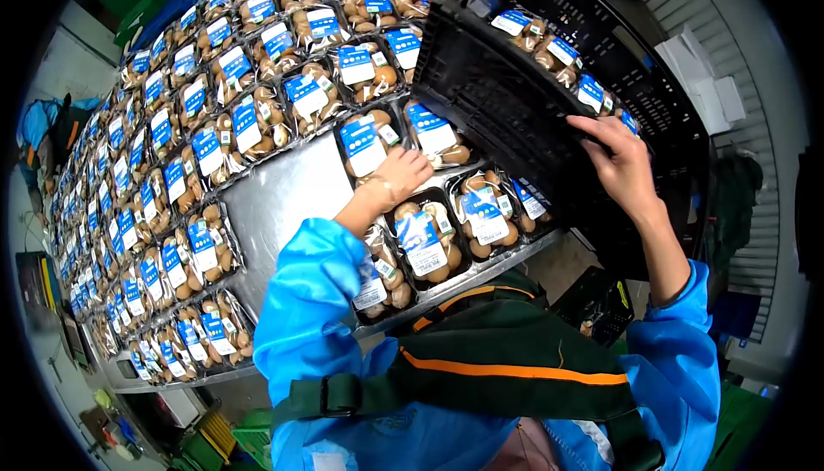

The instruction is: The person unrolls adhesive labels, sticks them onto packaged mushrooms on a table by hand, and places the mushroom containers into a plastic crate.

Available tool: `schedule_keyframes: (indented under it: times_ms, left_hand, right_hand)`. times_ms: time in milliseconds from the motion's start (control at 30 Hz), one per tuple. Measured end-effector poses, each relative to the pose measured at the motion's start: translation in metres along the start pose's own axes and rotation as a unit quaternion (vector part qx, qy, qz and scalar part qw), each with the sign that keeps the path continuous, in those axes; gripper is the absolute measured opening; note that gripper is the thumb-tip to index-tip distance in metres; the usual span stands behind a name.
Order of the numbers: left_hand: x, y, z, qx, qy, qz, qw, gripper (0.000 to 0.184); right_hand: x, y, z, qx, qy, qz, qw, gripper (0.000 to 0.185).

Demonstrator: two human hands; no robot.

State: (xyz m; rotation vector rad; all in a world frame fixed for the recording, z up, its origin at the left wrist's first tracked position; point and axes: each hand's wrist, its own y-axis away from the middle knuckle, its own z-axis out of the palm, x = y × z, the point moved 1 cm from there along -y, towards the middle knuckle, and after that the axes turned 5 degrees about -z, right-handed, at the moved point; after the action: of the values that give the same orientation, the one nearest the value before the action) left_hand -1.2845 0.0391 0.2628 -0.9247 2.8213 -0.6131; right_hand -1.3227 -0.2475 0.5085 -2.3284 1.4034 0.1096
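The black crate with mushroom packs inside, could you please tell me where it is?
The black crate is at the upper right of the head view, right of the mushroom packs on the table, with the right hand at its rim.

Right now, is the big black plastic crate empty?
No, blue-and-white-labelled packs of brown mushrooms are visible inside the big black plastic crate.

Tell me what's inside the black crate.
Film-wrapped mushroom punnets with blue-and-white labels show inside the black crate. Its near wall hides their lower parts and the crate's floor; anything under them cannot be seen.
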Motion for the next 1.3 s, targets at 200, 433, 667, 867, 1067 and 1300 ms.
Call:
schedule_keyframes:
  times_ms: [200, 433, 667, 867, 1067, 1300]
  left_hand:
    - [-0.007, 0.052, -0.130, 0.025, 0.145, -0.097, 0.984, 0.032]
    - [0.016, 0.018, -0.300, 0.161, 0.017, -0.293, 0.942, 0.014]
    - [0.071, -0.264, -0.329, 0.027, -0.077, 0.234, 0.969, 0.031]
    - [0.023, -0.318, -0.143, -0.226, -0.037, 0.318, 0.920, 0.027]
    - [-0.013, -0.280, -0.097, -0.456, 0.068, -0.130, 0.878, 0.037]
    - [0.008, -0.146, -0.189, 0.111, 0.240, -0.434, 0.861, 0.018]
  right_hand:
    - [-0.008, 0.020, -0.005, -0.007, -0.007, -0.023, 1.000, 0.038]
    - [0.076, 0.070, -0.136, 0.183, -0.327, 0.306, 0.875, 0.037]
    - [0.074, -0.040, -0.124, -0.062, -0.774, 0.315, 0.546, 0.049]
    - [0.159, -0.005, 0.025, -0.022, -0.640, 0.419, 0.644, 0.046]
    - [0.145, 0.040, 0.098, -0.136, -0.568, 0.578, 0.570, 0.049]
    - [0.162, 0.004, 0.091, -0.392, -0.409, 0.351, 0.746, 0.040]
